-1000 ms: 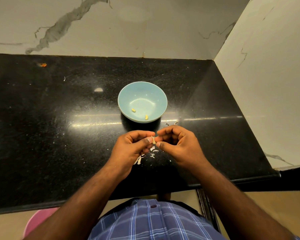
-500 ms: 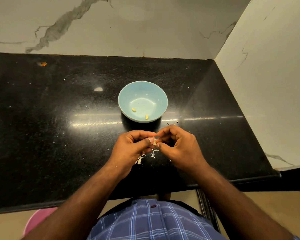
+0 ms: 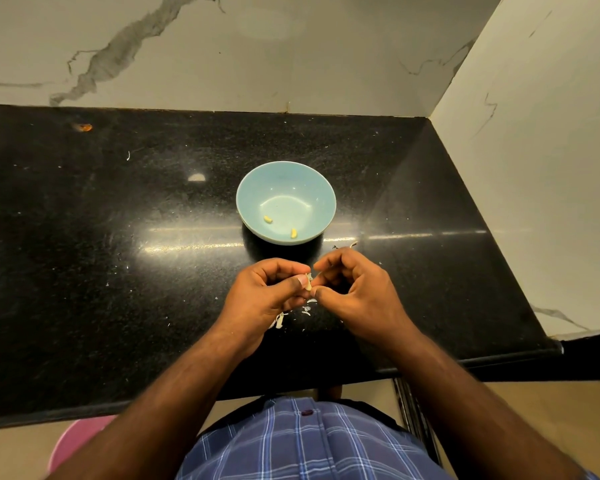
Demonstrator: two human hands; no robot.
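Left hand (image 3: pixel 262 299) pinches a small pale piece (image 3: pixel 308 287) between thumb and forefinger. Right hand (image 3: pixel 359 294), fingers curled, pinches the same piece from the opposite side. Both hands are above the black counter (image 3: pixel 118 254), just in front of the blue bowl (image 3: pixel 284 181). Two yellow pieces (image 3: pixel 268 219) lie in the bowl. Peel scraps (image 3: pixel 279 320) lie under the hands.

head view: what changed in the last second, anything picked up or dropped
Barely anything. The left hand and right hand keep pinching the small pale clove between them; the right hand shifted only slightly. Nothing taken or let go. The light blue bowl, its two yellowish pieces, the white peel scraps and the black stone counter are unchanged.
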